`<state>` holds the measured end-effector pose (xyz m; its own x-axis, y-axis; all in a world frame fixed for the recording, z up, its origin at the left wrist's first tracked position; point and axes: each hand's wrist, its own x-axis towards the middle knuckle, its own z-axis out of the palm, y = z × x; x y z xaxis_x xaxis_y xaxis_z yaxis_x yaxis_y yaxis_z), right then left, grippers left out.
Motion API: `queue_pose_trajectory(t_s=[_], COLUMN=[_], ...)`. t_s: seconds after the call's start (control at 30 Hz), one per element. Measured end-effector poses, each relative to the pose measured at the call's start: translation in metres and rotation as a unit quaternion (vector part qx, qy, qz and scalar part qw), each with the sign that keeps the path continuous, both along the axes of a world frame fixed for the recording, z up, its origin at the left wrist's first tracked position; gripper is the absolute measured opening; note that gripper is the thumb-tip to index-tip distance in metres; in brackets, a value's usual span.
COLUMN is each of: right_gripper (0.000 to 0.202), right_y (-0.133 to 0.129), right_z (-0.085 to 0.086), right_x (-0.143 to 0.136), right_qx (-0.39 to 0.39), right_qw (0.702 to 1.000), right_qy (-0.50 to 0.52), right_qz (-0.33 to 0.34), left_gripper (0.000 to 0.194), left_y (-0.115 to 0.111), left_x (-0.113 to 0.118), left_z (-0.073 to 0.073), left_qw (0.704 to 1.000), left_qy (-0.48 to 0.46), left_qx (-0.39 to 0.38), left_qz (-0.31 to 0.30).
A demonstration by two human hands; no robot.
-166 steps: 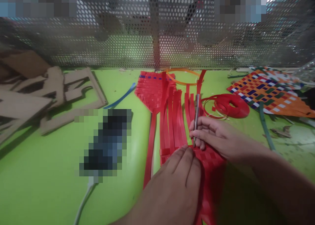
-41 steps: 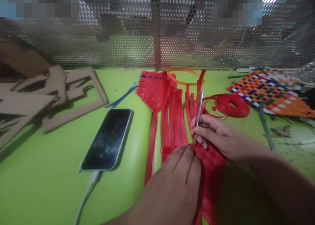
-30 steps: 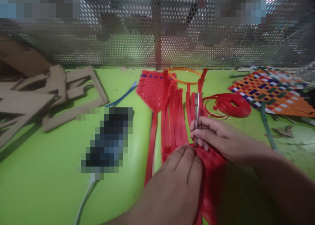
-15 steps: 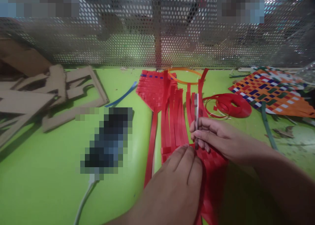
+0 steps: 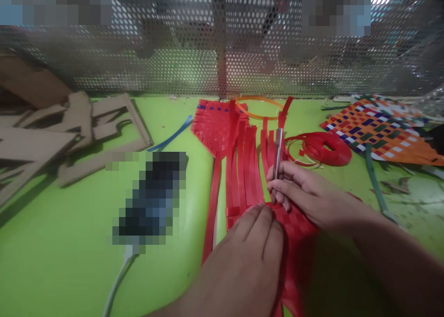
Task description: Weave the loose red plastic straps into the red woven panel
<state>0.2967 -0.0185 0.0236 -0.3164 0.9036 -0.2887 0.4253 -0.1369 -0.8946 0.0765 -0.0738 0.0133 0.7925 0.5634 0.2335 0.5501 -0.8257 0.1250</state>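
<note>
A red woven strip piece (image 5: 294,224) lies at the lower middle, its loose red strips reaching toward the back. My left hand (image 5: 255,247) rests palm down on it, the fingers together and pressing the weave; nothing shows within them. In my right hand (image 5: 294,187) is a slim metal tool (image 5: 278,152), held nearly upright between thumb and fingers, with its lower tip at the back edge of the weave. A single long red strip (image 5: 214,201) runs along the left side of the piece.
A pixelated dark device (image 5: 152,196) with a white cable (image 5: 118,280) lies left. Cardboard pieces (image 5: 79,118) fill the far left. Behind are a red woven pentagon (image 5: 213,125), an orange loop (image 5: 260,99) and a perforated screen (image 5: 173,44). Rightward are a red coil (image 5: 342,152) and a multicoloured weave (image 5: 374,132).
The metal tool's lower tip has risen slightly and the tool leans a little more to the right. My right hand has shifted slightly up with it. My left hand stays on the weave.
</note>
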Motion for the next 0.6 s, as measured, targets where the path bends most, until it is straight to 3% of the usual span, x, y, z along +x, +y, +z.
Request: queue_pose_trajectory(t_s=[0.3, 0.6], right_gripper=[0.033, 0.025], right_y=[0.0011, -0.0011], right_z=[-0.0005, 0.0008], right_x=[0.0041, 0.0005], right_qx=[-0.055, -0.021], right_qw=[0.998, 0.999], right_qy=[0.033, 0.020], right_qz=[0.021, 0.019], left_gripper=[0.049, 0.044], left_y=[-0.0004, -0.0006], left_x=[-0.0009, -0.0003], left_z=[0.0001, -0.0012], left_qw=[0.999, 1.000], left_qy=[0.022, 0.009], left_qx=[-0.040, -0.005], left_qz=[-0.009, -0.005])
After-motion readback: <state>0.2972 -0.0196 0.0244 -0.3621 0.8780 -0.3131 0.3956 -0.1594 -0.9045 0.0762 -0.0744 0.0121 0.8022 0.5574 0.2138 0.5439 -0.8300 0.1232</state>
